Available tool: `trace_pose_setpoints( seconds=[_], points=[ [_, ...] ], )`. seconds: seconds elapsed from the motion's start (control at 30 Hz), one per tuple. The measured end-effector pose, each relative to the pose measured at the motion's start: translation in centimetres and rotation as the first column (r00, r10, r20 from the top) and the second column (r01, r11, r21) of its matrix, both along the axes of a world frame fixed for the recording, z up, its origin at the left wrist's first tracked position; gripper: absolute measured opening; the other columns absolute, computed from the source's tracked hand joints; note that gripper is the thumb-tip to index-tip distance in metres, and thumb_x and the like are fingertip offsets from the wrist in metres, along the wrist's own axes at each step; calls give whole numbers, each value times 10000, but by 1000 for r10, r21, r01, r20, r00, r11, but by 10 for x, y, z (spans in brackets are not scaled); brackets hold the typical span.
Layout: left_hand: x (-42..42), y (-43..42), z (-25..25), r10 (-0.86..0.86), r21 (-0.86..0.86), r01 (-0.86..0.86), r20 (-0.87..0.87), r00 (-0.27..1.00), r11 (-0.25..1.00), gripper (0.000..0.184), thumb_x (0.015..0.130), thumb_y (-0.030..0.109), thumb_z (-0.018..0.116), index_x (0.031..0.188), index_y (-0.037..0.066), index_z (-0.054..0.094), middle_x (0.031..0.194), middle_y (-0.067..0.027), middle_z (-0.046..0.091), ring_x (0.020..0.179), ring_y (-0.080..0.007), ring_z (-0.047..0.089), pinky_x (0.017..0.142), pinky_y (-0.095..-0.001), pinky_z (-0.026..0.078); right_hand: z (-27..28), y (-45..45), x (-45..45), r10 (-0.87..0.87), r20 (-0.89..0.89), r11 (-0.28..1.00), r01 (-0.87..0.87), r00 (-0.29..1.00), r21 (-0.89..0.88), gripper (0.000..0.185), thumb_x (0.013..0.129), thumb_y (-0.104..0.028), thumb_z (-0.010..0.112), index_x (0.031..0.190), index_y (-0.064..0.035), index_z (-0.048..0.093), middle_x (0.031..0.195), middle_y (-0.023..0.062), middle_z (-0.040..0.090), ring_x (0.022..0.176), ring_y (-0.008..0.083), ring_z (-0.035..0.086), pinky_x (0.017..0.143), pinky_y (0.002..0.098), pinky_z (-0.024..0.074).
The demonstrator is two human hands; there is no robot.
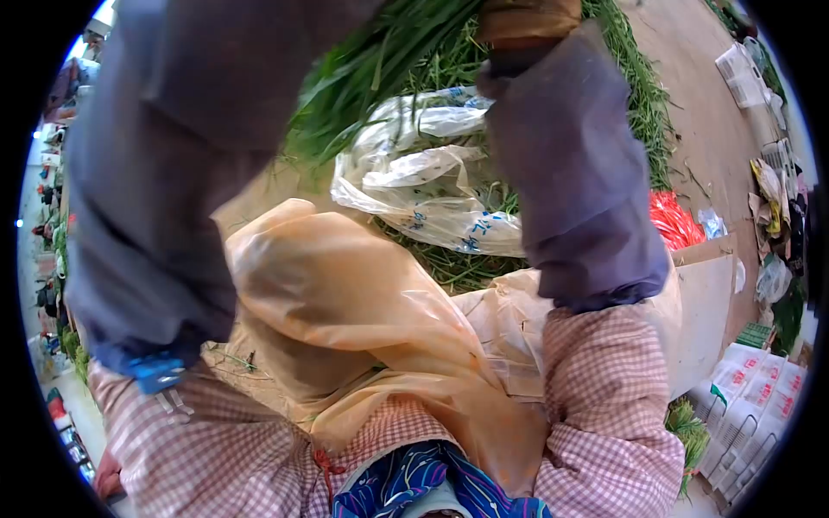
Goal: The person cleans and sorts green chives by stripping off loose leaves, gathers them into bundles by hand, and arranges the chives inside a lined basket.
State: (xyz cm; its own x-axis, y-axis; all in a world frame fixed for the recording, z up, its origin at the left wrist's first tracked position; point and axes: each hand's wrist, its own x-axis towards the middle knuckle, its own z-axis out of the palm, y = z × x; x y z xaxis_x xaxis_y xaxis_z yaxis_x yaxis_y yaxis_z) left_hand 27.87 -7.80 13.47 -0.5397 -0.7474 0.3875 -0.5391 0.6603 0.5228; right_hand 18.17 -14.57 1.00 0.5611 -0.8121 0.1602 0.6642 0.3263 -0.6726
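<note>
Long green grass-like leaves [371, 82] stretch across the top of the view between my two sleeves. My right hand [531, 19], in a brownish-orange glove, is at the top edge beside these leaves. Its fingers are cut off by the frame, so I cannot tell what it grips. My left arm [190, 129], in a dark sleeve cover, reaches up past the top edge and my left hand is out of sight. Below the leaves a crumpled clear plastic bag [423, 186] with blue print lies over more green stalks [458, 266].
A yellowish plastic apron [345, 285] covers my lap. Red strips [673, 220] lie right of my sleeve, near a pale board [704, 306]. White printed packages [756, 388] stand at lower right, and a white basket [741, 73] sits farther back. More greens [635, 95] spread along the right.
</note>
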Motion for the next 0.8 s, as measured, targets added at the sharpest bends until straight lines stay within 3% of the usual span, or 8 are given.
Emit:
trace_pose_setpoints(
  seconds=[0.17,0.3,0.37,0.43,0.5,0.57,0.63,0.8],
  points=[
    [26,48,26,173,-98,-144,457,872,985,839,839,657,494,1410,61,345,1276,-191,529,1143,-313,530,913,-387,488,0,70,26,82,281,981,-127,956,148,555,846,-363,657,1263,-34,495,1007,94,624,891,238,620,778,371,551],
    [74,72,-18,408,261,-462,237,882,848,898,816,670,537,1437,63,304,1317,-208,504,1204,-334,504,958,-392,474,-45,126,25,179,483,891,-349,857,291,574,863,-384,633,1280,-23,473,1004,90,612,896,232,610,782,365,548],
    [83,117,-65,539,665,-322,-144,830,674,998,775,630,630,1476,71,192,1381,-225,437,1293,-350,412,1015,-380,431,-90,142,19,297,667,755,-596,683,275,505,887,-323,614,1298,-95,429,1109,130,585,950,300,612,806,455,559],
    [85,161,-116,596,845,-112,-268,757,523,1015,759,581,683,1478,70,181,1414,-203,404,1292,-315,420,1007,-385,439,-106,153,6,344,620,750,-604,705,270,539,883,-329,619,1322,-104,403,1098,144,579,986,297,594,837,463,546],
    [74,198,-154,586,911,236,-399,705,338,982,775,566,676,1475,64,205,1462,-168,344,1310,-276,400,1034,-382,411,-113,158,-5,388,584,738,-620,713,266,543,883,-327,620,1326,-104,400,1100,146,579,994,296,593,846,466,543],
    [27,232,-128,711,786,522,-571,410,330,1019,735,552,729,1470,49,234,1410,-105,422,1252,-202,439,1038,-383,388,-115,162,-1,447,563,716,-655,695,240,547,882,-326,621,1330,-105,398,1102,148,580,1002,295,591,856,469,539],
    [22,267,-138,743,714,491,-645,181,500,900,776,469,728,1444,46,300,1376,-79,465,1241,-166,448,1020,-352,408,-113,166,9,497,551,698,-686,670,204,551,881,-324,622,1333,-105,395,1104,151,580,1010,295,589,865,471,535],
    [12,289,-154,871,809,426,-483,89,405,785,754,363,772,1355,28,394,1212,-102,572,1068,-189,584,902,-343,503,-102,198,15,530,324,638,-620,784,456,485,865,-361,647,1207,-37,531,1078,157,622,939,285,633,784,435,567]
  ],
)
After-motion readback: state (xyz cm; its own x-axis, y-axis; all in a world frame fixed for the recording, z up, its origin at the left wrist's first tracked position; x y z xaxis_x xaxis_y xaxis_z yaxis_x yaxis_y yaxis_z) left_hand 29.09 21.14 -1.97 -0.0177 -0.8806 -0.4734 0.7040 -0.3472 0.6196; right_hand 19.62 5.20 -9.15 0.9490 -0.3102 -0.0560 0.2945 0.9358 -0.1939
